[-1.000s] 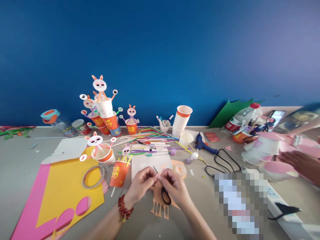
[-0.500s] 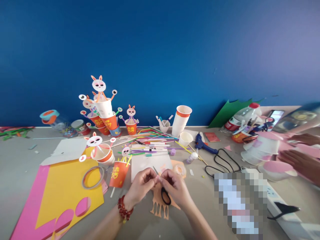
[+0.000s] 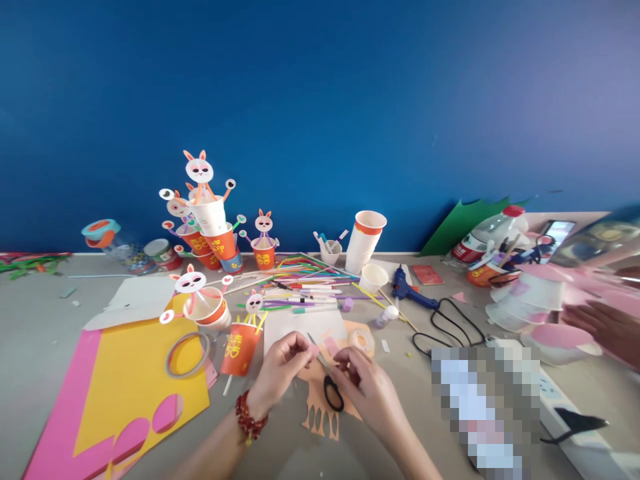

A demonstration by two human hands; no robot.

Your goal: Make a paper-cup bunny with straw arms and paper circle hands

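Table (image 3: 45, 313): left hand (image 3: 285, 361) — pinching pink scrap (image 3: 313, 350); right hand (image 3: 367, 381) — curled, grip unclear; loosened pinch could drop scrap onto scissors (image 3: 327, 388).

Scissors (image 3: 327, 383), glue gun (image 3: 404, 287) and yellow paper (image 3: 135, 363) suggest a craft workspace.

Pink scrap (image 3: 313, 350), paper; scissor handles (image 3: 327, 387), smooth plastic

From your head, the camera looks forward and down across the tabletop (image 3: 40, 320), near enough that your left hand (image 3: 286, 357) and right hand (image 3: 364, 373) sit below mid-view; beyond the tabletop's far edge, it faces the blue wall (image 3: 300, 120)
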